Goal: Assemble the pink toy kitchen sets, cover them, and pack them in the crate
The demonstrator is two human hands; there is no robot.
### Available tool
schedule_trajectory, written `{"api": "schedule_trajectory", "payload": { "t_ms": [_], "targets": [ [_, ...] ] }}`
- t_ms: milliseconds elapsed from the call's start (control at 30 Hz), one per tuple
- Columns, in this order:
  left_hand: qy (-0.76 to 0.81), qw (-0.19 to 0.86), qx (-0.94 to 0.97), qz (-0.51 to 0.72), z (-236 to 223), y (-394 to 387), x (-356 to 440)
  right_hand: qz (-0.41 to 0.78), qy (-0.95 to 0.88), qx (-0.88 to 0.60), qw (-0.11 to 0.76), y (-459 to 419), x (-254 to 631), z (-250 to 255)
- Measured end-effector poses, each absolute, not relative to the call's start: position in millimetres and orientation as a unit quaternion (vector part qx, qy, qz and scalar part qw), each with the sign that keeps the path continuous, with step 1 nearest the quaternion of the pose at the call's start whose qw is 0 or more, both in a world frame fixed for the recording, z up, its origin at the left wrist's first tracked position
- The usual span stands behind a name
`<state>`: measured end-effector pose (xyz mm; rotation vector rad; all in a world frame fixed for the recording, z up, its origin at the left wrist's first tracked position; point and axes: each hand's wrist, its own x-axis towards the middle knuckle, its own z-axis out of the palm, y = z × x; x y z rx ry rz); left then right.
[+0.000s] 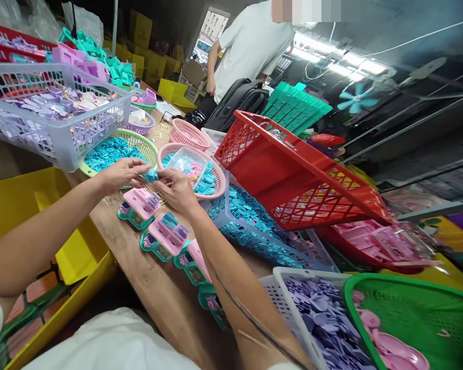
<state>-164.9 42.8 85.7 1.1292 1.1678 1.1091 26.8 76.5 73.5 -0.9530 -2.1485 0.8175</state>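
Between the fingertips of my left hand [120,173] and my right hand [177,187] is a small blue plastic part [150,175]. Both hands are closed on it, above the wooden table [139,277]. Just below them stands a teal toy piece with a pink top [142,201]. A second pink-topped piece [168,234], bearing blue and purple parts, follows in the same row. Further pieces [195,262] in that row are partly hidden by my right forearm. Behind the hands sit a yellow-green basket of blue parts [153,145] and a pink basket [220,186] with a clear tub [179,155] inside.
A translucent crate [64,136] of purple parts stands at left. A tilted red crate [262,169] rises over a bin of blue parts [247,210] at right. Purple parts [320,318] and a green basket [416,308] lie nearer. A person [250,41] stands beyond the table.
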Motion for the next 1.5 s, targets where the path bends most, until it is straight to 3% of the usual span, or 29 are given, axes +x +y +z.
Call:
{"api": "schedule_trajectory", "payload": {
  "t_ms": [100, 200, 367, 800, 1133, 1500],
  "targets": [
    [0.505, 0.594, 0.452, 0.433, 84.6, 44.0, -174.4, 0.250, -0.850, -0.339, 0.317, 78.4, 23.8, 80.1],
    [0.503, 0.591, 0.453, 0.438, 80.7, 43.8, -179.8, 0.298, -0.844, -0.329, 0.300, 80.9, 23.4, 82.2],
    [0.524, 0.494, 0.557, 0.414, 73.4, 43.9, -179.7, 0.412, -0.807, -0.321, 0.275, 88.9, 22.7, 78.0],
    [0.517, 0.271, 0.787, 0.198, 64.8, 70.9, -198.1, 0.326, -0.845, -0.371, 0.208, 98.6, 8.9, 59.2],
    [0.486, 0.302, 0.803, 0.164, 58.7, 85.0, -201.4, 0.193, -0.871, -0.446, 0.068, 86.6, 6.8, 73.3],
    [0.442, 0.312, 0.811, 0.223, 41.1, 87.1, -204.7, 0.104, -0.878, -0.466, 0.038, 80.7, 2.1, 68.1]
  ]
}}
